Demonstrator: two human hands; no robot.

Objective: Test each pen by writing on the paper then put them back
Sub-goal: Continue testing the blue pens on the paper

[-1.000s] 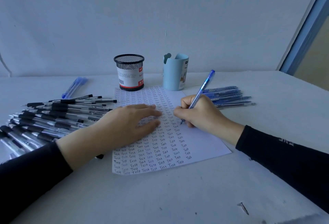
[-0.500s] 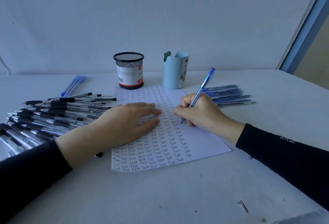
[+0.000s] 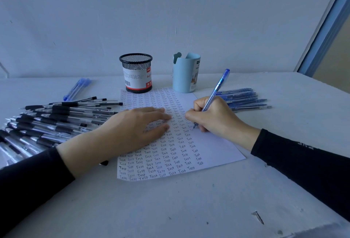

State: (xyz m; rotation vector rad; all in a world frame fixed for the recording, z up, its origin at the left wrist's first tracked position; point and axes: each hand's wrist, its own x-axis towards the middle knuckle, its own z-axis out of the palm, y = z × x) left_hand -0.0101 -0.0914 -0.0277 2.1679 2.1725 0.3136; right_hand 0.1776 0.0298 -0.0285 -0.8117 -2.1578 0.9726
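The right hand (image 3: 214, 116) holds a blue pen (image 3: 216, 90) in a writing grip, with the fingers curled round the lower barrel. The tip meets the paper (image 3: 217, 148) at the right end of the written rows, probably to add one more "Test". The left hand (image 3: 132, 128) lies flat with straight fingers on the middle of the paper, just left of the tip. I judge that it presses the sheet so it does not slide under the strokes.

The paper lies in the middle of the surface (image 3: 170, 209), and only a strip on its right is bare. The black pens (image 3: 56, 118) lie in a big pile on the left, and the blue pens (image 3: 244, 99) form a smaller row on the right, behind the writing hand. Which group is already tested I cannot tell.

At the far edge of the paper stand a black mesh cup (image 3: 136, 73) and a light blue cup (image 3: 186, 73), likely the places where the pens go back.
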